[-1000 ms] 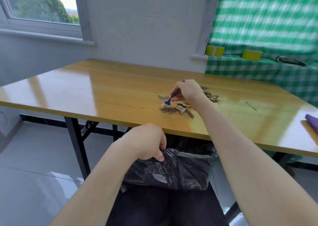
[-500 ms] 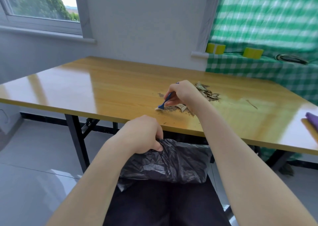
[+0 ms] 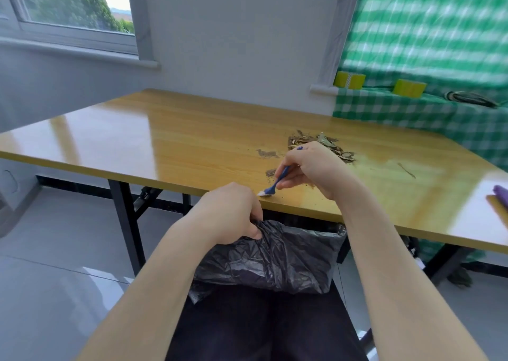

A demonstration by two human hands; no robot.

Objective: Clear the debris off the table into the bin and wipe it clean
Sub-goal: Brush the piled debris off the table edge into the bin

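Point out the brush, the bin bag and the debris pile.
brush (image 3: pixel 278 181): head view, middle of its blue handle.
bin bag (image 3: pixel 288 253): head view, crumpled black front.
debris pile (image 3: pixel 342 153): head view, dry leaves at its right side.

Yellow-brown wood-grain table (image 3: pixel 192 140), blue brush (image 3: pixel 277 182), black bin bag (image 3: pixel 288 259), green-and-white checked cloth (image 3: pixel 412 113).

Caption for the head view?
Right hand sweeps debris with a blue brush; left hand holds the bin bag below the table.
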